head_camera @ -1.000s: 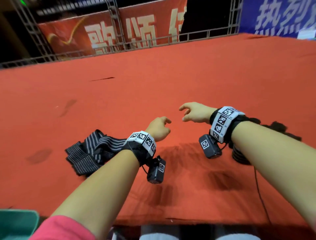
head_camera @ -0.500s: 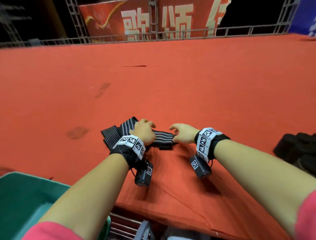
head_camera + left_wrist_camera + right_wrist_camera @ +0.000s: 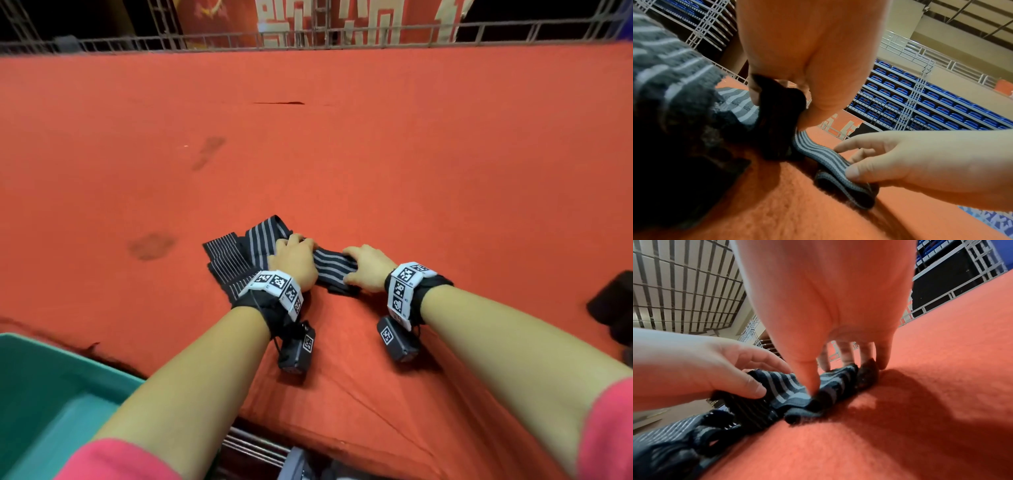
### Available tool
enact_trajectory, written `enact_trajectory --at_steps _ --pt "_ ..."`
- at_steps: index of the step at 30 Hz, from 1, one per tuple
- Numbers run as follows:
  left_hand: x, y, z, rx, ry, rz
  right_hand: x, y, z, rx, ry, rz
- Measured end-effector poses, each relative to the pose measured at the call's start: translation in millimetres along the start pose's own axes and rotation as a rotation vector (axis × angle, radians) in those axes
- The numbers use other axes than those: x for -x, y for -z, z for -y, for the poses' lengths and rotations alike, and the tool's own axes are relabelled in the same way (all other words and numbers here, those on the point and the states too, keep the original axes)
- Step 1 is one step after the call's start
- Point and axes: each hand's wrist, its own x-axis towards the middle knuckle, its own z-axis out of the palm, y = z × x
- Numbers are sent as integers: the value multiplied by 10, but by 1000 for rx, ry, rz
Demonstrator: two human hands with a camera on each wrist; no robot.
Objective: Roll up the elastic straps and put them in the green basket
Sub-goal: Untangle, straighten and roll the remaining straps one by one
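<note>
Elastic strap [image 3: 330, 266] on red cloth [image 3: 376, 164], pinched between both hands' fingers [image 3: 812, 378]

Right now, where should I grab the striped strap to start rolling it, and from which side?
Take the strap at its free end on the right, where it folds over flat on the red cloth. Come from above: right hand pinches that end across its width, left hand holds the bunched part. That end lies loose and clear of the pile.

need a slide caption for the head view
Left hand and right hand grip a striped elastic strap on red cloth, green basket nearby.
</note>
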Motion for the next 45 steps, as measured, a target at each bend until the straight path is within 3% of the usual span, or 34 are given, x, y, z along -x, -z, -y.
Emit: enact_trajectory --at_steps 4,14,22,26,35,40,45 --pt "20 -49 -23 5 -42 -22 46 79 -64 -46 -5 -85" --pt "78 -145 -147 14 -71 -41 316 417 -244 -151 -12 -80" --pt "89 -226 -282 -82 -111 112 532 671 -478 -255 -120 -116" --pt "99 -299 -328 -119 -143 110 589 722 -540 -289 -118 -78" --pt "92 -343 -531 -182 -172 72 712 735 -789 -182 -158 -49" --pt "96 -298 -681 -180 -225 4 702 734 -665 -43 -50 -3" --pt "147 -245 -771 -190 -320 -52 562 629 -399 -126 104 -6"
